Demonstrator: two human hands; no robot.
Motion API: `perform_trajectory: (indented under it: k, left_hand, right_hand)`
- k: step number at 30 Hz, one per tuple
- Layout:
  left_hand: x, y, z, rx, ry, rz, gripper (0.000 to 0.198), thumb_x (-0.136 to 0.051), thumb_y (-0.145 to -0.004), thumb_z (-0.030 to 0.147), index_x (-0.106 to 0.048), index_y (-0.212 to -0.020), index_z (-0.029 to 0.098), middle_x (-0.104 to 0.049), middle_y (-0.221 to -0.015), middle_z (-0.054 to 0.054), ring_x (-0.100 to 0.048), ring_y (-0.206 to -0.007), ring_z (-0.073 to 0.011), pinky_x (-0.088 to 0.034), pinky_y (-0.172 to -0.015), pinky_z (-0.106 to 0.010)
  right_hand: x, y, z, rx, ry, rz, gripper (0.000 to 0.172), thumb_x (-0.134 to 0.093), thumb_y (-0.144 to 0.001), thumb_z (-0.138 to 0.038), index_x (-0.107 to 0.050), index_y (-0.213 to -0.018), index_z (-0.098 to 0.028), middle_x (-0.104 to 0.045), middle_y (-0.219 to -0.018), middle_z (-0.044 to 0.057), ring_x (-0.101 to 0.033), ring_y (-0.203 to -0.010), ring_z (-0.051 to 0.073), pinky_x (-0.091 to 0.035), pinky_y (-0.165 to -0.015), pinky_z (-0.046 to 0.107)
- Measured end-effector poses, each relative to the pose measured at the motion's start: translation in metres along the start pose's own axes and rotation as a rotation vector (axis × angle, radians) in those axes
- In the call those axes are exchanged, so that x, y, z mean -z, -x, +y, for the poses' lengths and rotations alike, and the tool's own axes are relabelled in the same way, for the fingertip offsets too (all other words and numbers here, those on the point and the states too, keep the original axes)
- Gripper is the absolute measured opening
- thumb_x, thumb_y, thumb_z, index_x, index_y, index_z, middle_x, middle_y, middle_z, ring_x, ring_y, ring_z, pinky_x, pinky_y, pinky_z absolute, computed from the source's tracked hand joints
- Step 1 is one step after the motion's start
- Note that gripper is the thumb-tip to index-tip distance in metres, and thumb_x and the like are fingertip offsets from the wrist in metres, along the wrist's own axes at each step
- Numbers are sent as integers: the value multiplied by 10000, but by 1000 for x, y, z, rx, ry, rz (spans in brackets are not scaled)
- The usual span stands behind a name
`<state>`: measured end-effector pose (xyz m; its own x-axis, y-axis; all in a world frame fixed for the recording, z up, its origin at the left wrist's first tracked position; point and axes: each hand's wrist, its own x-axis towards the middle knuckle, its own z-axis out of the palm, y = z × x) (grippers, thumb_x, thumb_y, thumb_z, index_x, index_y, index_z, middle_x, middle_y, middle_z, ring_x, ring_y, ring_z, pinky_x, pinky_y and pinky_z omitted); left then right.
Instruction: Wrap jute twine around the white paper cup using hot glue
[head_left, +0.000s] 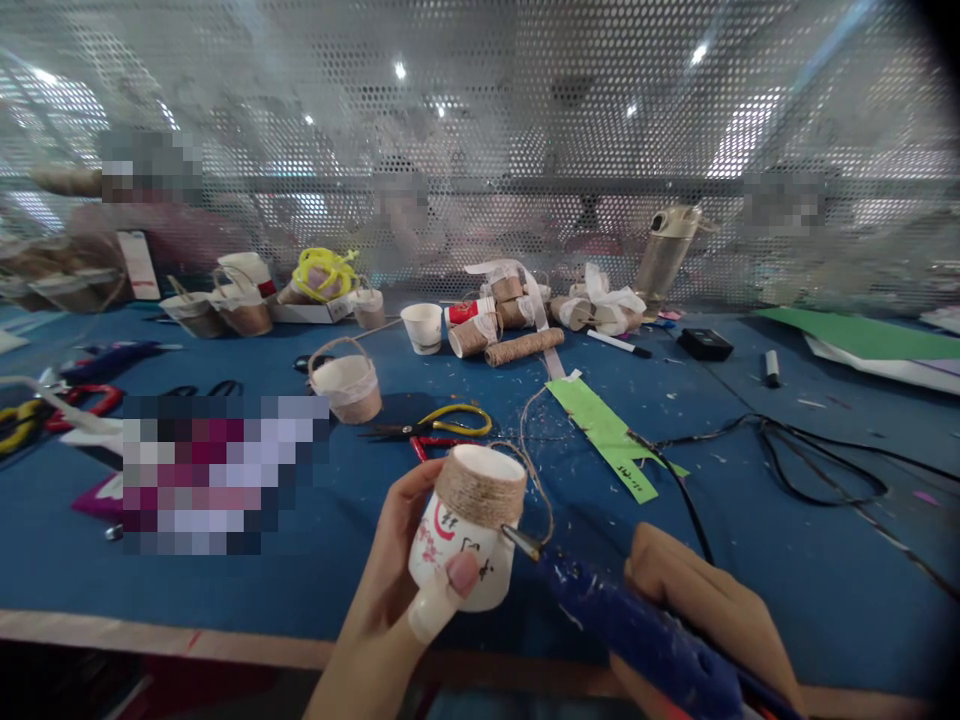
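Observation:
My left hand [405, 560] is closed round a white paper cup [469, 565] with printed red and black marks. Twine [480, 497] is wound round the part of the cup near its mouth, and a loose strand loops off to the right. In my right hand [697, 590] is a blue hot glue gun [630, 620]. Its metal nozzle points left and meets or nearly meets the cup at the lower edge of the twine. A wrap covers part of my left thumb. Just behind the cup lie yellow-handled scissors [450, 420] and a red-handled tool [431, 446].
A twine-handled basket cup [349, 390] stands behind left. Farther back are a plain paper cup [422, 328], a twine roll [523, 346] and several wrapped cups. Right of centre lie a green strip [604, 435] and a black cable [817, 480]. A perforated metal screen [480, 130] closes the back.

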<state>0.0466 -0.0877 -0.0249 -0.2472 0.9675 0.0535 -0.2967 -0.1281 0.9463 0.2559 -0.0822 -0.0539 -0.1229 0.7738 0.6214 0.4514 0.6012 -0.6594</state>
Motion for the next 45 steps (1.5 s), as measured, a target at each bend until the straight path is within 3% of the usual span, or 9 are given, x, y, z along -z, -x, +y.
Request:
perform_trajectory:
  k: [6,12,18,25,30,32,37,45]
  left_hand:
    - [0,2,2,10,-14,43,626,-912,-725,502,-687,-1262,270,-768,-1266,-101,-733,-1133,-351,-598,-929,-406]
    - [6,-1,-2,-3,89,-27,523,-925,-745,449,-741,-1223,343,-778,-1231,-57,-753,-1073,-320,-619,-890,-378]
    - [-2,3,3,-20,-13,-33,612,-924,-736,465,-704,-1282,298,-770,-1233,-90,-723,-1077,-324,-568,-954,-410]
    - [4,2,15,174,23,-9,648,-959,-671,504,-737,-1245,299,-794,-1180,-67,-722,-1084,-312,-569,-866,-329]
    - [4,2,18,199,112,-31,693,-961,-646,493,-730,-1254,255,-824,-1060,-105,-774,-990,-371,-625,-784,-393]
    - [4,2,19,225,142,-22,715,-976,-624,483,-722,-1250,247,-827,-1042,-109,-780,-975,-375,-639,-747,-389]
    - [10,0,18,281,162,-72,794,-976,-623,497,-693,-1316,231,-827,-1036,-126,-764,-1024,-392,-645,-724,-376]
    - [11,-2,8,179,164,-105,670,-937,-683,478,-743,-1282,247,-837,-1084,-113,-764,-1064,-397,-624,-861,-423]
  right_hand:
    - [4,-2,-3,-21,16,-16,334,-520,-969,-120,-288,-762,-241,-315,-713,-63,-340,-574,117,-237,-560,295]
    - [5,-3,-4,-46,33,-20,346,-518,-956,-103,-261,-769,-238,-283,-718,-63,-312,-580,120,-214,-563,308]
    - [4,-3,-5,-22,36,-9,372,-543,-941,-76,-261,-767,-243,-292,-710,-65,-320,-566,120,-230,-554,296]
    - [5,-3,-4,-22,15,-36,374,-559,-936,-65,-279,-765,-245,-315,-706,-71,-343,-565,112,-236,-559,296]
    - [14,-6,1,26,54,-117,355,-523,-973,-69,-286,-782,-252,-340,-710,-74,-379,-562,104,-274,-553,269]
    - [19,-7,5,70,73,-192,346,-543,-955,-55,-313,-797,-260,-361,-712,-78,-400,-549,94,-306,-535,239]
    - [25,-8,7,97,87,-234,337,-531,-940,-25,-338,-797,-262,-386,-711,-76,-431,-539,89,-336,-522,220]
    - [4,-3,5,50,8,-17,384,-540,-923,-56,-247,-772,-253,-302,-695,-73,-350,-558,111,-255,-528,275]
